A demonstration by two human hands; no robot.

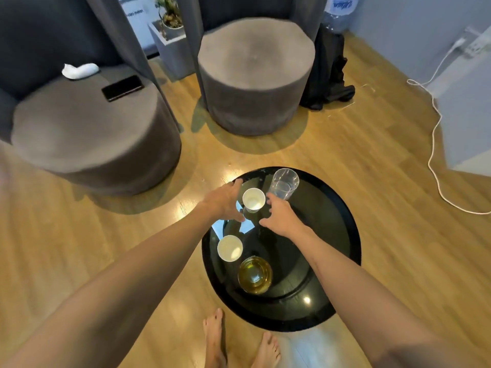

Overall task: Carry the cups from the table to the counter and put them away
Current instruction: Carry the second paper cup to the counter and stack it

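A round black glossy table (340, 235) carries several cups. A white paper cup (253, 200) stands at its far side, between my two hands. My left hand (225, 201) is just left of that cup, fingers spread, holding nothing. My right hand (279, 217) is just right of it, also spread, its fingertips close to a clear plastic cup (283, 184) at the far edge. A second white paper cup (230, 248) stands nearer to me. Beside it sits a clear glass with yellow liquid (255, 274).
Two grey round stools (255, 75) (87, 134) stand beyond the table; the left one holds a black phone (122, 87) and a white cloth (79, 70). A white cable (435, 144) trails over the wooden floor at right. My bare feet (215, 338) are below the table.
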